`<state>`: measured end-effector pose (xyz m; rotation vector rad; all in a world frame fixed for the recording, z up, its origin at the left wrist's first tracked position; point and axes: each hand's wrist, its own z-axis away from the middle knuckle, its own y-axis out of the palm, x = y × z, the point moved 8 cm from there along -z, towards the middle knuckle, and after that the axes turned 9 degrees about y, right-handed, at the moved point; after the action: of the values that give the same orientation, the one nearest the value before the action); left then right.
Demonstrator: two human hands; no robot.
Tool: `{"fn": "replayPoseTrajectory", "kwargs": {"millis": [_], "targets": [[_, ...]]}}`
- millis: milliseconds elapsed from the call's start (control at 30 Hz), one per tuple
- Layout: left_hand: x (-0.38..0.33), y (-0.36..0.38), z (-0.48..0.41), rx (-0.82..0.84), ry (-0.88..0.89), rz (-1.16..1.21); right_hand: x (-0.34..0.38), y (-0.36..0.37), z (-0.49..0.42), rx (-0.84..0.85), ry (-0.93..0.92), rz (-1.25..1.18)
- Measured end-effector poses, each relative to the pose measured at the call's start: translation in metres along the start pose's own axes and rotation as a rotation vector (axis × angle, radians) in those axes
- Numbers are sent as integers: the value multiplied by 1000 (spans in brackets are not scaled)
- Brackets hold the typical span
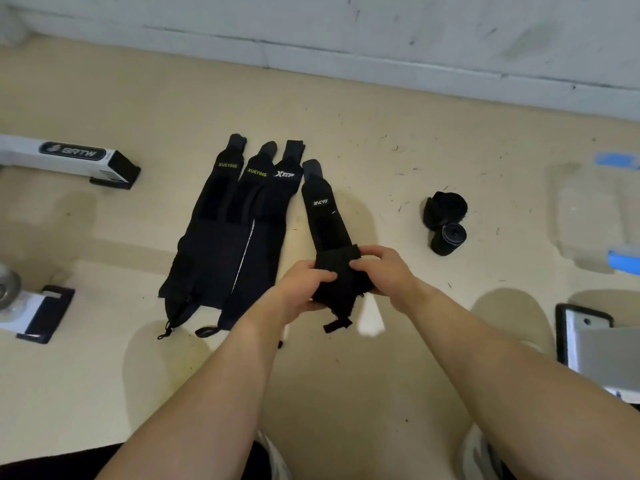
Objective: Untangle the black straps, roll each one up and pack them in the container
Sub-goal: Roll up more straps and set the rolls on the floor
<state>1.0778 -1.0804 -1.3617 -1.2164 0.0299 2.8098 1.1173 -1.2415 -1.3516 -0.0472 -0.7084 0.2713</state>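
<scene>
Three black straps [228, 230] with printed logos lie flat side by side on the beige floor. A fourth black strap [320, 216] stretches away from me, and its near end is rolled into a thick wad. My left hand [304, 289] grips that wad from the left. My right hand [379, 268] pinches it from the right, fingers curled over the top. Two rolled black straps [445, 220] sit on the floor to the right. A clear plastic container [595, 216] with blue clips stands at the far right.
A white and black machine foot [69, 157] lies at the left, another foot [41, 313] at the lower left. A grey metal frame [595, 344] stands at the lower right. A white wall base [311, 46] runs across the back. My shoes [478, 452] show at the bottom.
</scene>
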Motion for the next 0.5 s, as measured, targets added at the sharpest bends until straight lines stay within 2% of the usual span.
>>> {"fn": "replayPoseTrajectory", "kwargs": {"millis": [133, 300, 500], "targets": [[-38, 4, 19, -29, 56, 36, 27, -14, 24, 12, -4, 14], [-103, 4, 54, -143, 194, 158, 84, -38, 65, -83, -183, 176], [-179, 13, 112, -73, 297, 88, 154, -59, 141, -92, -323, 220]]}}
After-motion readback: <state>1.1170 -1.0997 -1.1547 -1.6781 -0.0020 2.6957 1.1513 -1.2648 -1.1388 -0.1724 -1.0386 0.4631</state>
